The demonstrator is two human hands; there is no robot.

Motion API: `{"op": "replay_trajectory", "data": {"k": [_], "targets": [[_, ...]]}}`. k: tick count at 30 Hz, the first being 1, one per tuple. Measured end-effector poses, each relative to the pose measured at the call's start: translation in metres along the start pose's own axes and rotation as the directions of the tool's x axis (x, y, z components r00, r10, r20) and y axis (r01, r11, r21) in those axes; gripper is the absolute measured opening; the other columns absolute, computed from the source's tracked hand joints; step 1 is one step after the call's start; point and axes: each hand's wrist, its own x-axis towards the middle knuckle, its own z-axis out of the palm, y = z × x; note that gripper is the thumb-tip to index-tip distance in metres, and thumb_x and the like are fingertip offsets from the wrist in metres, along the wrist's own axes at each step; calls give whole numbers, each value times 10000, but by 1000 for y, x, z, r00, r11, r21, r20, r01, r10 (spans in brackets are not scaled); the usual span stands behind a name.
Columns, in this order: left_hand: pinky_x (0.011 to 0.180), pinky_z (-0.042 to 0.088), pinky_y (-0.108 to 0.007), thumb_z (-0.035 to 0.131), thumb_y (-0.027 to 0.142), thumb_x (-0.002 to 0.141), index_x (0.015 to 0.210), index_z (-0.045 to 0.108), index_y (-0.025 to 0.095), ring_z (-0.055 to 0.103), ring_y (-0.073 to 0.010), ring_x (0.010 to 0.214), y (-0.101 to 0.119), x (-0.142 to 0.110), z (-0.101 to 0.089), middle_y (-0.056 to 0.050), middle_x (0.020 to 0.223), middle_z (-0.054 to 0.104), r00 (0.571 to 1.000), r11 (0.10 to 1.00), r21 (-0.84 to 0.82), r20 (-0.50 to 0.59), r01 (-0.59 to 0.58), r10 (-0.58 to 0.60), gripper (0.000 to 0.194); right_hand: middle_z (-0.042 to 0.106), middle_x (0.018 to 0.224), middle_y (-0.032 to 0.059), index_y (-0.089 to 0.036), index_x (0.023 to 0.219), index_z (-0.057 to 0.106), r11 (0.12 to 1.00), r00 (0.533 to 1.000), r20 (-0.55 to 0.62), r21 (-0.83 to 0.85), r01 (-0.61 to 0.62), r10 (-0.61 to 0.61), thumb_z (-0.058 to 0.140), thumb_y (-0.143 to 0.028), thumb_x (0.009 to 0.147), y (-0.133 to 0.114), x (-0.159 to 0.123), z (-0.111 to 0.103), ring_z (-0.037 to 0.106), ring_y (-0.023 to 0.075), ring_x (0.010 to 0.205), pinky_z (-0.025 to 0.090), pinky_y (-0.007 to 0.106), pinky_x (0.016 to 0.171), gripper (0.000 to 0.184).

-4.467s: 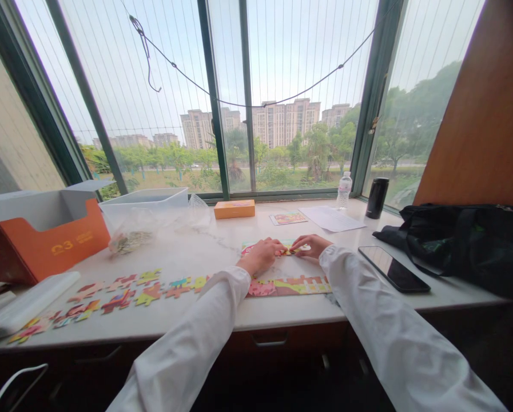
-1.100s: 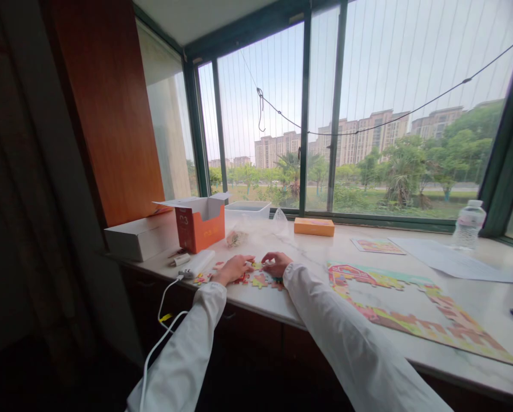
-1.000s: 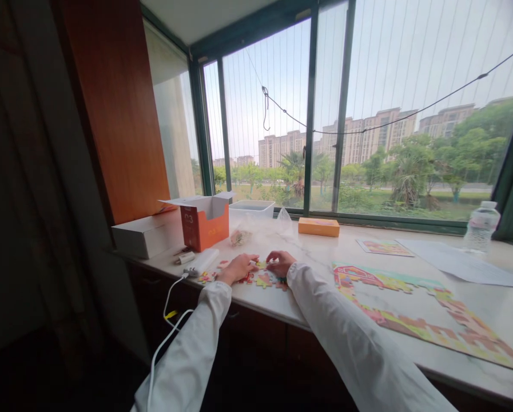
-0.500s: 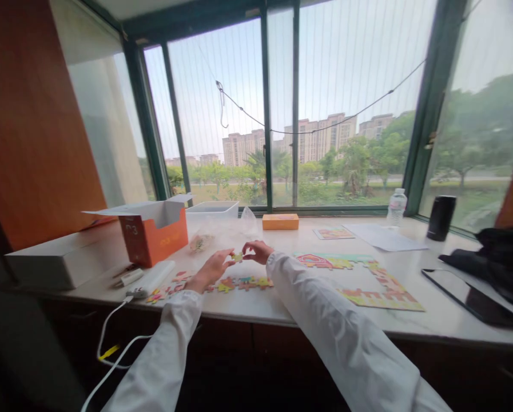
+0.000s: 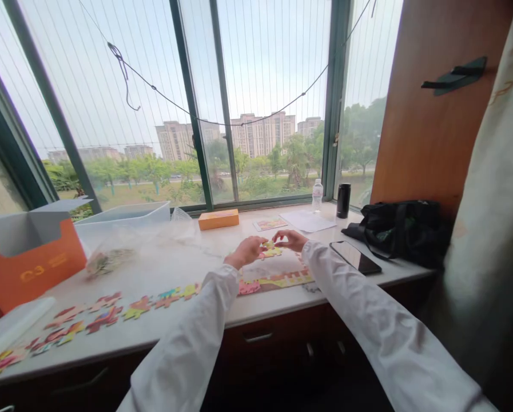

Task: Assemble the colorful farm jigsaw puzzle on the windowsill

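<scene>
My left hand (image 5: 246, 252) and my right hand (image 5: 291, 240) meet over the marble sill, both pinched on a small yellow puzzle piece (image 5: 268, 246) held between them. Just below the hands lies the partly built puzzle frame (image 5: 282, 280), its colourful border showing between my white sleeves. Several loose puzzle pieces (image 5: 106, 309) are spread in a row along the sill to the left, well away from both hands.
An orange box with an open flap (image 5: 28, 257) and a clear plastic tub (image 5: 127, 217) stand at left. Near the window sit a flat orange box (image 5: 218, 219), papers (image 5: 307, 220), a water bottle (image 5: 317, 195) and a black cup (image 5: 344, 200). A phone (image 5: 354, 257) and black bag (image 5: 402, 229) lie right.
My hands picked a yellow piece from the loose pieces at left and carried it right, over the puzzle frame. My head turned right with them.
</scene>
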Motion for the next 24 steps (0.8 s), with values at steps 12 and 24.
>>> {"op": "replay_trajectory", "data": {"k": [12,24], "targets": [[962,481,-306,623,294,886,1145,749,283,658,-219,1062,22,37,51,-32,1122,747,998,997,-50,27,-60,61,288,708,839,28,-221,953,789,911,916,-28,119,-396,401,784,-393,717,36,-47,-5,602,115,568,525,253,549,293],[929,485,-296,613,420,894,1177,733,302,679,-227,1021,29,37,52,-46,1078,754,998,1000,-20,57,16,-14,329,767,796,52,-230,905,827,974,975,-71,-66,-217,212,795,-387,706,44,-51,-16,678,181,718,520,245,675,256]]}}
